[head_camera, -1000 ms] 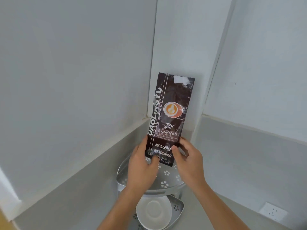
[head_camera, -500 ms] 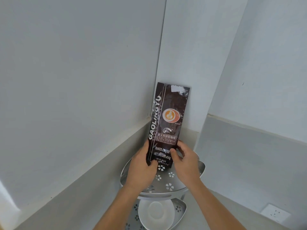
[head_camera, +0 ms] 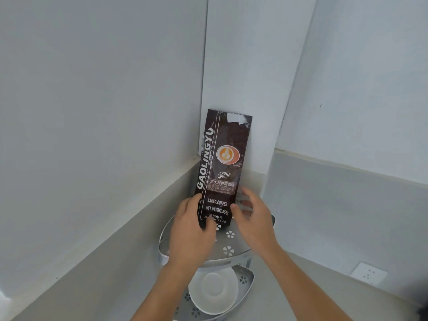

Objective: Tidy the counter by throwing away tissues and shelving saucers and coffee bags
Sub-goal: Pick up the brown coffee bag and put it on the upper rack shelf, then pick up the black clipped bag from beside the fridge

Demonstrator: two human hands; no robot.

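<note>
Where upright — coffee bag [head_camera: 222, 167] between hands [head_camera: 222, 225]

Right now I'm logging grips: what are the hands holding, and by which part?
The tall dark-brown foil coffee bag, held at its bottom end: left hand grips the lower left edge; right hand touches the lower right edge.

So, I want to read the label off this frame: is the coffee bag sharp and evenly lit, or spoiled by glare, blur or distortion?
Head view: the coffee bag is sharp, its large print readable, the smallest lines too fine; a pale glare patch sits near its top edge; light is soft and even, with faint shadows; the left hand covers the bag's lower left corner; wide-angle bending tilts the wall edges.
</note>
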